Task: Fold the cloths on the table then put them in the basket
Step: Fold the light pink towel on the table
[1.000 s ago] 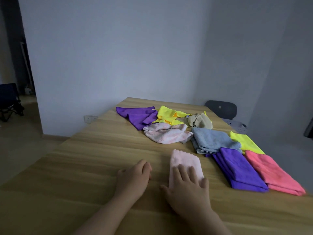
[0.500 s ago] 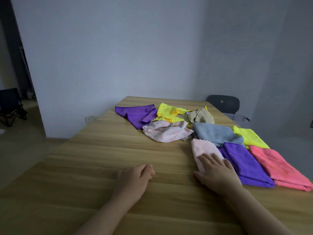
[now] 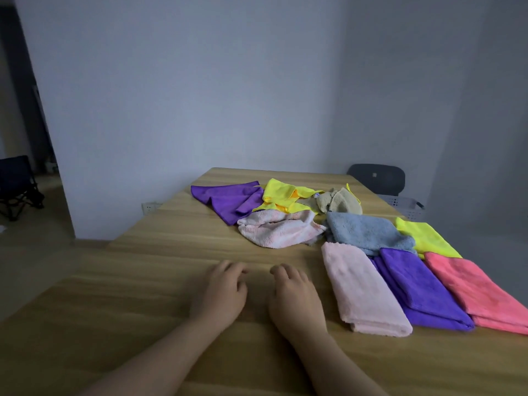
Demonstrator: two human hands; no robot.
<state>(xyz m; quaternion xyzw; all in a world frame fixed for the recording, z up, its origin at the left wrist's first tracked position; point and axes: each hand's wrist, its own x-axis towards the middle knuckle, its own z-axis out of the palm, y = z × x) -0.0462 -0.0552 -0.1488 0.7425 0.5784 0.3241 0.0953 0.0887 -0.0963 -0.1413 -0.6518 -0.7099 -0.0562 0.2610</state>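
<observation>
My left hand (image 3: 221, 292) and my right hand (image 3: 294, 298) rest side by side on the wooden table (image 3: 120, 284), fingers loosely curled, holding nothing. Just right of my right hand lies a folded light pink cloth (image 3: 363, 290). Beside it sit a folded purple cloth (image 3: 414, 284), a folded coral cloth (image 3: 474, 287), a folded lime cloth (image 3: 425, 237) and a folded grey-blue cloth (image 3: 365, 231). Further back lie unfolded cloths: a pink one (image 3: 280, 231), a purple one (image 3: 228, 200), a yellow one (image 3: 285, 197) and a beige one (image 3: 340, 202).
A pale perforated basket (image 3: 405, 205) sits off the table's far right corner, in front of a dark chair (image 3: 377, 178). A folding chair (image 3: 17, 187) stands on the floor at far left. Grey walls close the room behind.
My right hand slid the folded light pink cloth right, up against the purple one, let it go and came back beside my left hand. The left hand barely moved.
</observation>
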